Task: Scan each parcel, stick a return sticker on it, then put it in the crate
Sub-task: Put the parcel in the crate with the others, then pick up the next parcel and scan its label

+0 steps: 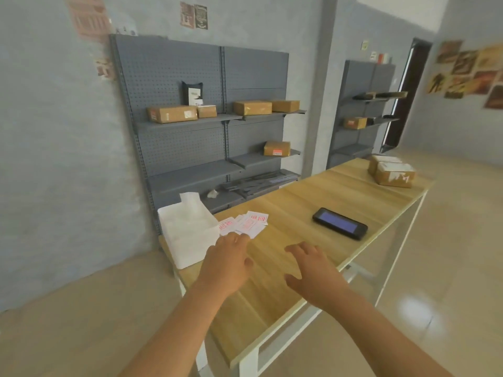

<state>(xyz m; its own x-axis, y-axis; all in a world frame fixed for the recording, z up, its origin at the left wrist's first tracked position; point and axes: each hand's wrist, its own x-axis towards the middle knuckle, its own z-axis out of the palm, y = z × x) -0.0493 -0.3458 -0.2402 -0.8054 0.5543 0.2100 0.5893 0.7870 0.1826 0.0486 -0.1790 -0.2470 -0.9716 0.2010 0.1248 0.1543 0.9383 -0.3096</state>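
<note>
My left hand (227,261) is stretched out over the long light-wood counter (340,197), fingers loosely extended and holding nothing, the fingertips reaching the near edge of the fanned pile of white return stickers with red print (246,223); I cannot tell whether they actually touch the paper. My right hand (315,273) hovers just beside it, palm down, fingers spread and relaxed, also holding nothing.

The stickers lie near the left end of the counter, just beside the white rectangular foam crate (187,235), which sits at that end with a crumpled white sheet poking out of it. To the right of the stickers, well apart from both hands, the black handheld scanner with a blue lit screen (339,223) lies flat on the counter. At the far right end sit two brown cardboard parcels with white labels (392,171), side by side and touching.

Behind the counter stands a grey metal pegboard shelving unit (168,77) against the blue-grey wall, carrying several more brown cardboard boxes (172,113) on its upper and middle shelves.
</note>
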